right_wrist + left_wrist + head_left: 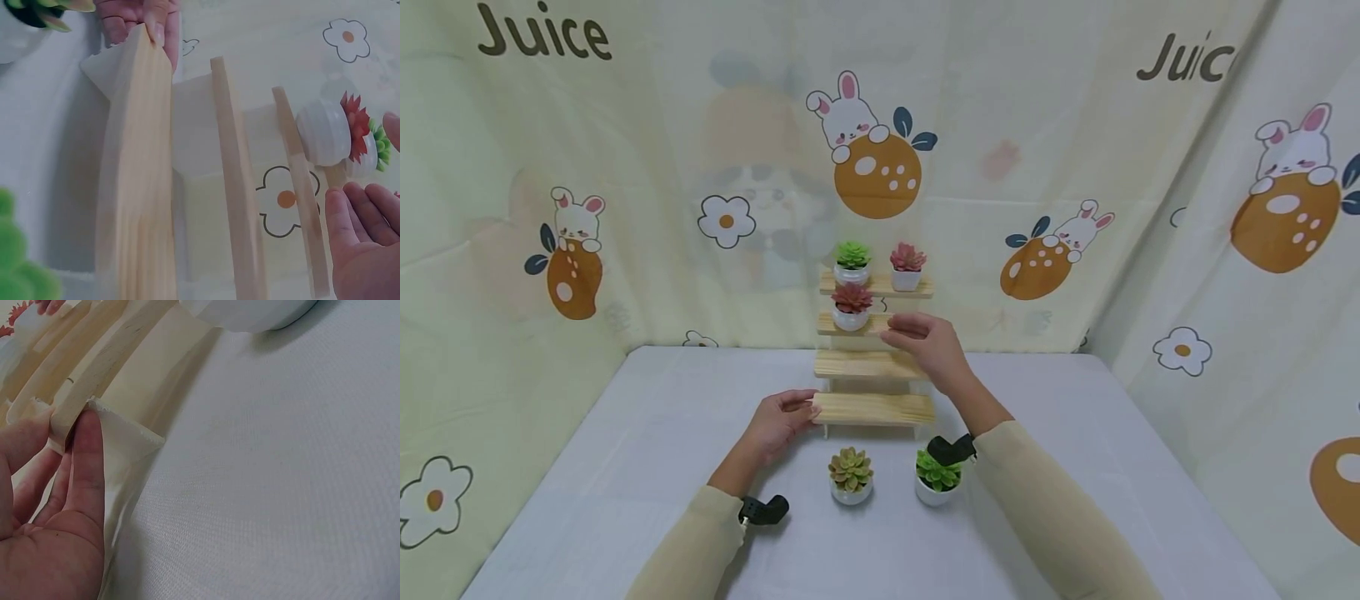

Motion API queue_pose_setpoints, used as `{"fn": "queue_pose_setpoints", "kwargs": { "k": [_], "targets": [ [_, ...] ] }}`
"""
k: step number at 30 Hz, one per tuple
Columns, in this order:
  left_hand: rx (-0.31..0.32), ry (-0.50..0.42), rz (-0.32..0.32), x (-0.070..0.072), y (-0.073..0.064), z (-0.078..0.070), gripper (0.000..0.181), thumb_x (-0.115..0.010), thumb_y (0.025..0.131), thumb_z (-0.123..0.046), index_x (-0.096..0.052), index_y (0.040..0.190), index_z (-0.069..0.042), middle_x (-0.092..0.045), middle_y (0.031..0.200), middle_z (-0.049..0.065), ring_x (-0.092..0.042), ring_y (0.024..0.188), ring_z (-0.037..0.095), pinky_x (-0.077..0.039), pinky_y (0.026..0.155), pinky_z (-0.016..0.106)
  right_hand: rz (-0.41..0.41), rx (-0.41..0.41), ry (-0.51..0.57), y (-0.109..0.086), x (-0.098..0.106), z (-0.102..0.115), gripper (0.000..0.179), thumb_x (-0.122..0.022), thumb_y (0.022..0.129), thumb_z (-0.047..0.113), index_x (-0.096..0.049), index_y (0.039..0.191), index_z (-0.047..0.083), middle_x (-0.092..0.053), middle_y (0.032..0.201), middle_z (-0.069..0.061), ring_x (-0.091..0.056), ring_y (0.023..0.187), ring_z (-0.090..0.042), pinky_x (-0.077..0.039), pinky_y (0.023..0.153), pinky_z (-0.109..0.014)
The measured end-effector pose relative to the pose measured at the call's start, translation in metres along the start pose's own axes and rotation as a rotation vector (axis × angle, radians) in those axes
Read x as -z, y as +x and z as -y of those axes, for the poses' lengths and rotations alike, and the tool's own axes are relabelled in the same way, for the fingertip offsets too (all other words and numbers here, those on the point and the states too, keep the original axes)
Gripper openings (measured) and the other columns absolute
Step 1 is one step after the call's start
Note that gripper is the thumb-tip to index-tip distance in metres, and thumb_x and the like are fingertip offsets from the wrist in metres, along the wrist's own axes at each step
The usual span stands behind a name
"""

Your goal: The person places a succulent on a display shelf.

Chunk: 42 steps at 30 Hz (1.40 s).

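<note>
A tiered wooden plant stand point(874, 409) stands on the table. My left hand point(778, 425) pinches the left end of its lowest plank, the thumb above and fingers beneath, as the left wrist view shows. My right hand point(934, 346) is by the right part of the second plank from the top. Its fingers point(340, 215) are extended and hold nothing. Left on that same plank sits a dark red succulent point(852, 307) in a white pot. The top plank carries a bright green succulent point(852, 262) at left and a pink one point(907, 267) at right.
In front of the stand, a yellowish succulent point(851, 476) and a green succulent point(934, 479) stand on the white-covered table point(865, 550). The right wrist's black camera partly hides the green one. A printed curtain point(1037, 150) hangs behind and along the sides.
</note>
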<state>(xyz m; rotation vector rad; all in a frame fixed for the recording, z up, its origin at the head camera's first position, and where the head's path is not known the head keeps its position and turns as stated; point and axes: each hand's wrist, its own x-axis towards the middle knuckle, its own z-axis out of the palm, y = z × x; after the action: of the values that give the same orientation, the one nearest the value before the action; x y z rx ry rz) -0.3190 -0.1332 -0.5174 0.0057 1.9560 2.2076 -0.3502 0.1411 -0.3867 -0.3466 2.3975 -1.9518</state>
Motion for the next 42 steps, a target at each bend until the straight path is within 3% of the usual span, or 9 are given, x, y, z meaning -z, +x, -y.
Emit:
{"fn": "queue_pose_setpoints", "kwargs": {
  "k": [8, 14, 18, 26, 36, 42],
  "targets": [
    [0.008, -0.018, 0.003, -0.002, -0.002, -0.003, 0.043, -0.063, 0.097, 0.006, -0.054, 0.139, 0.011, -0.07, 0.108, 0.01, -0.07, 0.093, 0.014, -0.064, 0.084, 0.028, -0.053, -0.009, 0.09, -0.028, 0.018, -0.01, 0.046, -0.079, 0.092, 0.024, -0.066, 0.132, 0.005, -0.068, 0.133, -0.013, -0.068, 0.111, -0.009, -0.058, 0.096, -0.021],
    [0.009, -0.027, 0.003, -0.002, -0.002, -0.003, 0.043, -0.063, 0.097, 0.006, -0.054, 0.139, 0.011, -0.071, 0.107, 0.009, -0.07, 0.093, 0.013, -0.064, 0.084, 0.029, -0.066, -0.009, 0.045, -0.049, 0.033, -0.023, 0.053, -0.08, 0.09, 0.031, -0.065, 0.135, 0.006, -0.067, 0.137, -0.014, -0.068, 0.112, -0.004, -0.056, 0.096, -0.017],
    [0.003, -0.028, 0.008, -0.002, -0.002, -0.003, 0.042, -0.062, 0.097, 0.006, -0.054, 0.139, 0.012, -0.07, 0.107, 0.008, -0.07, 0.093, 0.013, -0.064, 0.084, 0.028, -0.027, -0.012, 0.024, -0.067, 0.041, -0.036, 0.055, -0.08, 0.091, 0.031, -0.064, 0.136, 0.005, -0.065, 0.139, -0.017, -0.068, 0.117, -0.008, -0.057, 0.096, -0.018],
    [-0.004, -0.02, 0.013, -0.003, -0.004, -0.004, 0.043, -0.062, 0.097, 0.006, -0.054, 0.139, 0.012, -0.07, 0.11, 0.011, -0.07, 0.094, 0.013, -0.064, 0.085, 0.028, 0.044, -0.01, -0.023, -0.104, 0.046, -0.061, 0.054, -0.08, 0.09, 0.026, -0.063, 0.136, 0.003, -0.062, 0.141, -0.021, -0.058, 0.133, -0.037, -0.058, 0.096, -0.019],
    [0.005, -0.004, -0.002, -0.001, -0.003, -0.001, 0.044, -0.064, 0.098, 0.003, -0.053, 0.14, 0.011, -0.069, 0.118, 0.018, -0.07, 0.097, 0.015, -0.063, 0.09, 0.032, 0.082, 0.033, -0.039, -0.133, 0.042, -0.083, 0.059, -0.083, 0.087, 0.016, -0.059, 0.138, 0.001, -0.058, 0.145, -0.02, -0.053, 0.139, -0.036, -0.048, 0.114, -0.036],
    [0.02, -0.001, -0.023, -0.003, -0.003, -0.001, 0.043, -0.064, 0.098, 0.002, -0.055, 0.139, 0.009, -0.068, 0.119, 0.018, -0.07, 0.098, 0.016, -0.064, 0.088, 0.032, 0.124, -0.022, -0.056, -0.147, 0.038, -0.091, 0.074, -0.087, 0.081, 0.016, -0.052, 0.145, 0.002, -0.05, 0.153, -0.02, -0.045, 0.145, -0.035, -0.044, 0.118, -0.037]
  ]
}}
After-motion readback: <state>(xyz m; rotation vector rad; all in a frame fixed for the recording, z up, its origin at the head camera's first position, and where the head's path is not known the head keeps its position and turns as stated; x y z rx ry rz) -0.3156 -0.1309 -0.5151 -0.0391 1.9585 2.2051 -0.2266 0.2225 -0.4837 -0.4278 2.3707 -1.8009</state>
